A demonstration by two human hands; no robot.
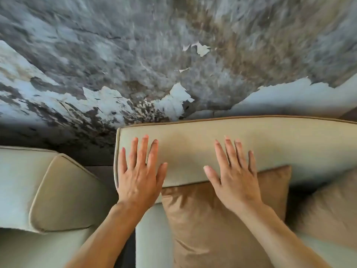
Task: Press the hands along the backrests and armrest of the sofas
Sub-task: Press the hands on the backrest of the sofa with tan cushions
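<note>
A beige sofa backrest (280, 144) with brown piping runs across the middle of the view. My left hand (140, 175) lies flat on its left end, fingers spread, close to the corner seam. My right hand (234, 175) lies flat on the same backrest farther right, fingers spread, its heel over a brown cushion (212, 225). Neither hand holds anything. A second beige sofa's rounded armrest or backrest (63, 194) is at the lower left, apart from both hands.
Behind the sofas a wall (154, 55) with peeling grey and white paint fills the upper half. A dark gap (102, 169) separates the two sofas. Another tan cushion (328, 209) leans at the right edge.
</note>
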